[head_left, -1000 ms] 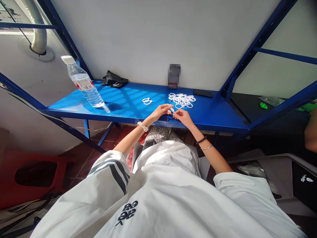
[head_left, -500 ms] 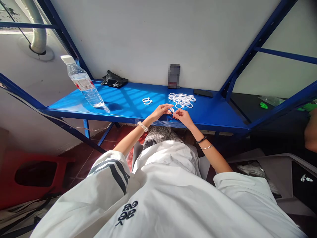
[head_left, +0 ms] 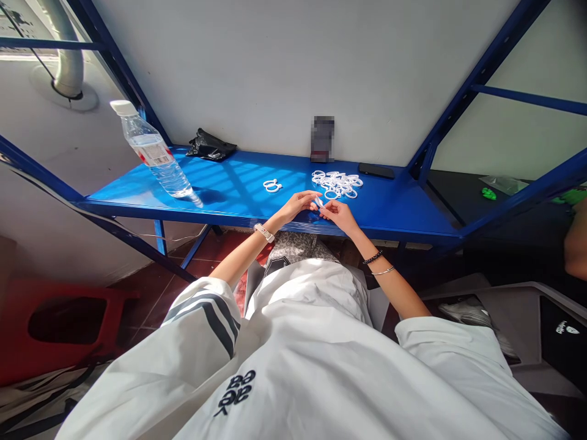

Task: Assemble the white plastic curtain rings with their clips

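My left hand (head_left: 297, 206) and my right hand (head_left: 338, 214) meet over the front edge of the blue shelf (head_left: 229, 183). Both pinch a small white plastic piece (head_left: 319, 202) between their fingertips. Just beyond them lies a pile of white plastic rings (head_left: 337, 184). A separate pair of joined white rings (head_left: 272, 185) lies to the left of the pile.
A clear water bottle (head_left: 153, 154) stands at the shelf's left end, a black bag (head_left: 211, 147) behind it. A dark phone (head_left: 376, 170) lies near the right upright. A red stool (head_left: 64, 321) sits on the floor left. Another person's arm (head_left: 576, 241) shows at far right.
My hands stay together on the small white piece, with only slight finger movement. The view has shifted a little.
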Tool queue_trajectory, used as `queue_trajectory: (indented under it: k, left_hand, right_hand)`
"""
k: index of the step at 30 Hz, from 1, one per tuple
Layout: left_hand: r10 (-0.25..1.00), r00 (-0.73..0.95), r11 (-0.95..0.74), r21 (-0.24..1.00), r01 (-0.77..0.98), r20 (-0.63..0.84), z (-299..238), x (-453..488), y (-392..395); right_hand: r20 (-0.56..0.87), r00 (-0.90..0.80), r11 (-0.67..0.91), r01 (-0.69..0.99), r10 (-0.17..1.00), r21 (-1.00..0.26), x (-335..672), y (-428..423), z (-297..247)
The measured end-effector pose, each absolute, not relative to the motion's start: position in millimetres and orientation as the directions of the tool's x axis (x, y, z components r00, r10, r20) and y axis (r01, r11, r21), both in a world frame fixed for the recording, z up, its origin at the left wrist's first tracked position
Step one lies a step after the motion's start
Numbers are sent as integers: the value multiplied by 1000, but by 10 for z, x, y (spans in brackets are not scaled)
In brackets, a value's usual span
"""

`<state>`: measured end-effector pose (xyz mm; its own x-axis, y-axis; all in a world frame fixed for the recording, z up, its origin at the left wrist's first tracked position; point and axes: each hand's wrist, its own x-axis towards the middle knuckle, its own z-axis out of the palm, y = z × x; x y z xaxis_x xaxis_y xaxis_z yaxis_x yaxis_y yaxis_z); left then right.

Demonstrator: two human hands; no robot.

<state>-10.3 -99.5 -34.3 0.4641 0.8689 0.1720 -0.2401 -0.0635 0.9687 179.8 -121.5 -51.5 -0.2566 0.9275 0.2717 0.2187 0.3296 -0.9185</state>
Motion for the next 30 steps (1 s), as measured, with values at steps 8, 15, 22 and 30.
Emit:
queue_trajectory:
  k: [8,15,22,30]
  left_hand:
    - [865,468,-77,970,-229,179,-380,-106,-963]
    - [865,469,-69,969,-238,177,-375,-105,-967]
    - [867,464,-77,968,-240,184,-380,-99,-969]
    - [866,468,-66,967,-245,178,-396,-99,-956]
  right_hand:
    - [268,-249,324,218,931,-921,1791,-1227,-494]
    - [268,-251,323,214,930,-922,1790,-1229,-494]
    - [263,-250,318,216,932,-923,1786,-1242,-481]
    - [280,-247,333,211,928,-919,1790,-1229,-503]
